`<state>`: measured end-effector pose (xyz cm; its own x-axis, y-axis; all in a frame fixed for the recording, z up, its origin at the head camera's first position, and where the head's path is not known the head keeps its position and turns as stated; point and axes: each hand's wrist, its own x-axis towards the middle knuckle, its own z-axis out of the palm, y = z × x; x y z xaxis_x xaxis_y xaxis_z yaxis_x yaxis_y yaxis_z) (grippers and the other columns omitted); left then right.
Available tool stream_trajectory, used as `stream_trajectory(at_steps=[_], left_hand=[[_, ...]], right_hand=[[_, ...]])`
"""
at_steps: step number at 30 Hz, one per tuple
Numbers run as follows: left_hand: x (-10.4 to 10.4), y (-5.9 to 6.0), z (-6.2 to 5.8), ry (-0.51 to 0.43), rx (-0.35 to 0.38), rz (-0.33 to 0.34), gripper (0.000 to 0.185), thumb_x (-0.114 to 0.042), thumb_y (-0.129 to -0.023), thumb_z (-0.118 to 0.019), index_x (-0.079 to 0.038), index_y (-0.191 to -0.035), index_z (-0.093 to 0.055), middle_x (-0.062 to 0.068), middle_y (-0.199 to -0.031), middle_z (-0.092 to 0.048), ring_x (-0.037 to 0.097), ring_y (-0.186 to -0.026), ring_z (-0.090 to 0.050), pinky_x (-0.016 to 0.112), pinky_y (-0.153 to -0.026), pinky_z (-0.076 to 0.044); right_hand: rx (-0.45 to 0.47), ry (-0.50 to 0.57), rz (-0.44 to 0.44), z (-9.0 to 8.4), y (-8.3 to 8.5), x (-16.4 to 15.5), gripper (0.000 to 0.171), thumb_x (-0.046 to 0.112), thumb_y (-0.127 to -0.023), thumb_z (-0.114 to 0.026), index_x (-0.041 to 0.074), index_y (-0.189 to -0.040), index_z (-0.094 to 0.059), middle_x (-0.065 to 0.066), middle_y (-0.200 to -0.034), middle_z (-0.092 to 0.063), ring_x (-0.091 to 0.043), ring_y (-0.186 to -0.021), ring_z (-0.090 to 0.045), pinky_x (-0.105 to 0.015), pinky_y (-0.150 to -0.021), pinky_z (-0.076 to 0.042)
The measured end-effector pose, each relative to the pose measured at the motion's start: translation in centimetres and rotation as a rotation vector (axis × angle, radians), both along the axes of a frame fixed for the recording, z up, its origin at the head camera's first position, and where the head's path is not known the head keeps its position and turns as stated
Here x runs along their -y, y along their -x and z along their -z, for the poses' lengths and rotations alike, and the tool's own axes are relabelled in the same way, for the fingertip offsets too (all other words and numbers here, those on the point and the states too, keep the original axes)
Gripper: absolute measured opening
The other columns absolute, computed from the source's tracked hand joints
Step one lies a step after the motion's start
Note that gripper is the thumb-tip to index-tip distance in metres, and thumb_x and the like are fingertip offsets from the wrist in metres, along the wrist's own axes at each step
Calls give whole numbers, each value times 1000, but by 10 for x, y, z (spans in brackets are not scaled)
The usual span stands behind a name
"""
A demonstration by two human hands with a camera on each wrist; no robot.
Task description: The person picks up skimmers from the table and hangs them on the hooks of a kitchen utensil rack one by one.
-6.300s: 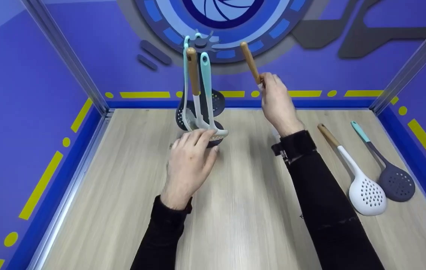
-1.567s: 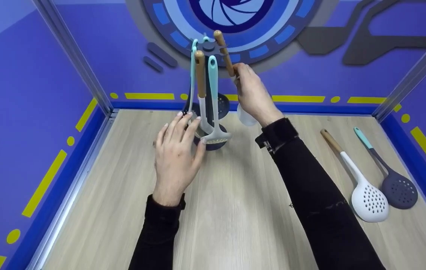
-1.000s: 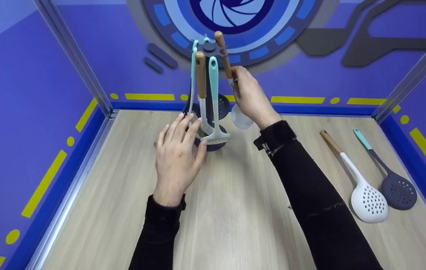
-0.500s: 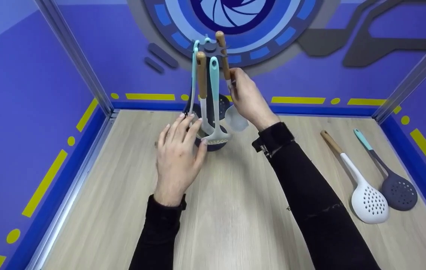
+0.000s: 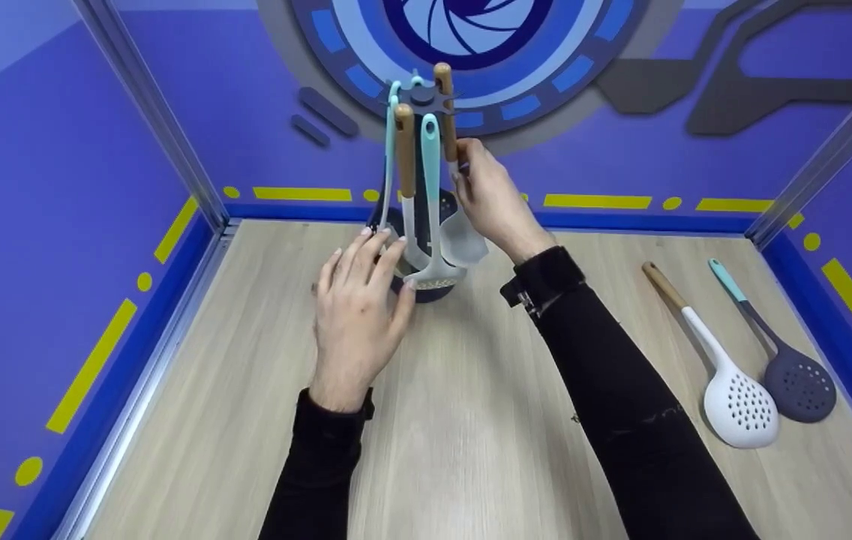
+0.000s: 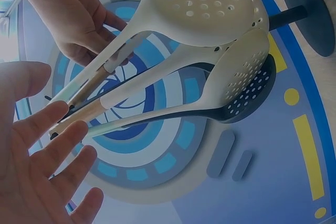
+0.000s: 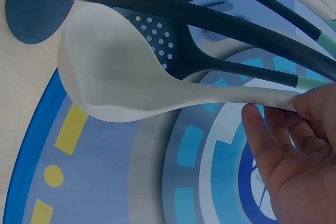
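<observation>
White ladle in right hand seemingly bears no readable writing.

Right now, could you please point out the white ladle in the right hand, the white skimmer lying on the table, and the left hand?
white ladle [image 7: 113, 77]: right wrist view, on its bowl.
white skimmer [image 5: 739, 409]: head view, on its perforated head.
left hand [image 5: 355, 326]: head view, on its back.

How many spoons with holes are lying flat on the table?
2. A white skimmer with a wooden handle lies at the right, and a dark grey skimmer with a teal handle lies just right of it. More hang on the rack.
</observation>
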<state>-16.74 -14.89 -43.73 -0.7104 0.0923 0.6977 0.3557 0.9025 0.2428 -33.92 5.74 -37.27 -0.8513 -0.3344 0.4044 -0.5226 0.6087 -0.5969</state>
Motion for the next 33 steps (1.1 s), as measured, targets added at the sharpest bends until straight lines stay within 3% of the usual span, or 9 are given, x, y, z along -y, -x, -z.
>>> stream_trajectory(at_steps=[12, 20, 33], left_hand=[[-1, 1, 1, 13, 2, -4, 51, -31, -112, -80, -18, -160, -71, 8, -167, -70, 34, -163, -61, 66, -135, -48], [-1, 1, 2, 23, 2, -9, 50, -32, -112, -81, -18, -159, -71, 9, -166, -70, 34, -162, -62, 64, -135, -48], [-4, 1, 2, 18, 24, 6, 50, -33, -113, -78, -19, -160, -70, 9, -166, -70, 34, -162, -62, 64, -137, -46]], right_hand=[[49, 11, -7, -2, -1, -2, 44, 8, -125, -49, -1, -167, -47, -26, -161, -63, -38, -149, -70, -48, -124, -62], [26, -5, -3, 1, -2, -9, 40, 5, -125, -47, -2, -164, -48, -24, -147, -67, -38, -139, -72, -49, -119, -62], [55, -7, 40, 1, -12, -29, 42, 18, -124, -56, 6, -165, -55, -18, -158, -64, -35, -145, -68, -50, -124, -61]])
